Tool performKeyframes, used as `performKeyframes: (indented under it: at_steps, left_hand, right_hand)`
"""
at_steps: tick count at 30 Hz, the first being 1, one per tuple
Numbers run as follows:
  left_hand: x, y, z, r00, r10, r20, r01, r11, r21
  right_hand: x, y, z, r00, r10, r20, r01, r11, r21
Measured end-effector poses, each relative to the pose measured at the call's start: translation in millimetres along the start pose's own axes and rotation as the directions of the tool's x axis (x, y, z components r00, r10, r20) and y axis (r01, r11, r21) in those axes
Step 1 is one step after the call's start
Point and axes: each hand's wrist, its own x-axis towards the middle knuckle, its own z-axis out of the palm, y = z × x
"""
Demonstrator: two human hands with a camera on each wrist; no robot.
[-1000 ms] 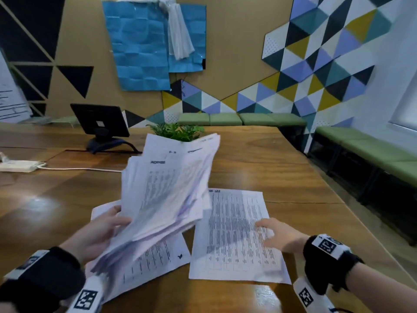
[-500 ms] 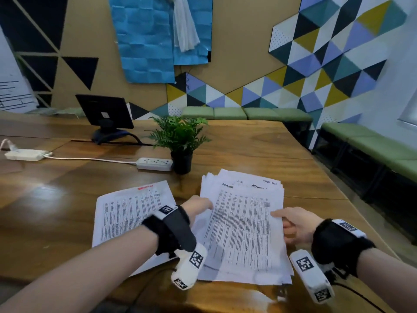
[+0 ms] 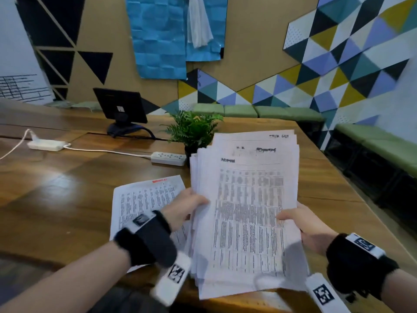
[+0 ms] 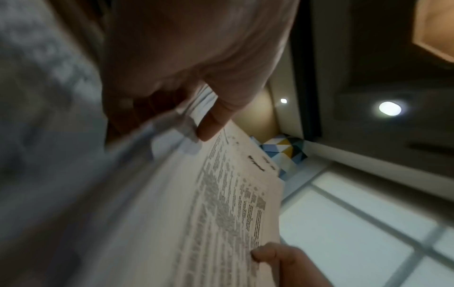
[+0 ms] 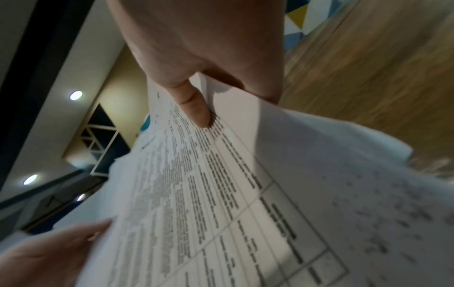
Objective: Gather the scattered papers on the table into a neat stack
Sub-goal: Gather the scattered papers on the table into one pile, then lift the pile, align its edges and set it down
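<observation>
A loose pile of printed papers [image 3: 246, 208] is raised off the wooden table [image 3: 67, 188], its far end tilted up, its sheets uneven at the top. My left hand [image 3: 185, 206] grips the pile's left edge, thumb on the top sheet [image 4: 211, 126]. My right hand [image 3: 302, 222] pinches the right edge, thumb on the print [image 5: 196, 110]. The pile [image 5: 221, 194] fills both wrist views, blurred. One more printed sheet [image 3: 144, 199] with a red heading lies flat on the table to the left, partly under my left wrist.
A small potted plant [image 3: 194, 129] stands just behind the pile. A white power strip [image 3: 168, 158] and its cable lie left of it, a white adapter [image 3: 46, 145] further left. A black monitor [image 3: 120, 108] stands at the back. Green benches [image 3: 372, 143] line the walls.
The bundle held up in my left hand came down onto the sheet at the right. Both hands then took the pile by its sides and lifted it toward me.
</observation>
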Motion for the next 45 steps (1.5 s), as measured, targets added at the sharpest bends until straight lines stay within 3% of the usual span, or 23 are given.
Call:
performKeyframes:
  at_steps: [4, 7, 9, 11, 14, 18, 22, 28, 30, 32, 35, 39, 42, 45]
  left_hand:
    - [-30.5, -19.4, -53.4, 0.985, 0.131, -0.112, -0.102, 0.968, 0.231]
    - [-33.2, -34.8, -96.3, 0.962, 0.079, -0.262, 0.027, 0.926, 0.377]
    - [-1.4, -68.1, -133.9, 0.928, -0.01, -0.373, 0.192, 0.87, 0.454]
    - [33.7, -103.8, -167.0, 0.906, -0.132, -0.401, 0.283, 0.895, 0.345]
    - [56.7, -120.8, -185.4, 0.906, -0.205, -0.371, 0.294, 0.935, 0.2]
    - [25.3, -74.2, -144.4, 0.941, -0.217, -0.259, 0.248, 0.965, 0.09]
    - [15.2, -53.6, -97.7, 0.984, -0.13, -0.12, 0.142, 0.986, 0.093]
    - [20.6, -32.9, -28.8, 0.995, -0.086, 0.046, 0.079, 0.987, 0.137]
    - [17.5, -19.5, -2.9, 1.0, -0.006, 0.019, 0.003, 0.984, 0.179]
    - [12.4, -4.0, 15.7, 0.994, 0.104, -0.025, -0.101, 0.988, 0.116]
    - [3.5, 22.9, 27.6, 0.934, 0.348, -0.086, -0.347, 0.938, 0.019]
    - [-7.3, 60.8, 36.0, 0.773, 0.623, -0.123, -0.626, 0.78, 0.016]
    - [-11.0, 71.4, 45.6, 0.69, 0.713, -0.127, -0.719, 0.694, -0.011]
    - [-3.5, 63.1, 53.3, 0.692, 0.712, -0.12, -0.716, 0.698, 0.013]
  right_hand:
    - [9.5, -13.8, 60.8, 0.995, 0.081, 0.065, -0.073, 0.991, -0.114]
    - [15.5, -22.3, 111.5, 0.98, 0.139, 0.142, -0.107, 0.971, -0.214]
    - [20.1, -27.4, 139.1, 0.975, 0.161, 0.155, -0.123, 0.965, -0.229]
    - [25.1, -33.1, 160.1, 0.972, 0.173, 0.158, -0.134, 0.964, -0.231]
    - [36.5, -35.0, 173.9, 0.97, 0.197, 0.144, -0.154, 0.952, -0.265]
    - [37.5, -31.0, 166.6, 0.948, 0.278, 0.153, -0.23, 0.935, -0.271]
    - [37.6, -17.7, 141.6, 0.953, 0.278, 0.123, -0.23, 0.924, -0.305]
    - [21.9, -6.8, 71.7, 0.988, 0.153, 0.006, -0.142, 0.932, -0.334]
    - [14.0, -8.0, 46.2, 0.992, 0.12, -0.035, -0.125, 0.943, -0.307]
    - [7.6, -15.1, 18.4, 0.996, 0.043, -0.077, -0.058, 0.978, -0.2]
    - [-9.8, -45.8, -14.7, 0.985, -0.137, -0.109, 0.137, 0.991, -0.002]
    - [-23.7, -90.6, -29.9, 0.931, -0.334, -0.148, 0.36, 0.907, 0.219]
    - [-25.5, -103.8, -24.5, 0.899, -0.399, -0.181, 0.435, 0.864, 0.254]
    - [-23.9, -94.4, -16.3, 0.907, -0.387, -0.165, 0.417, 0.878, 0.236]
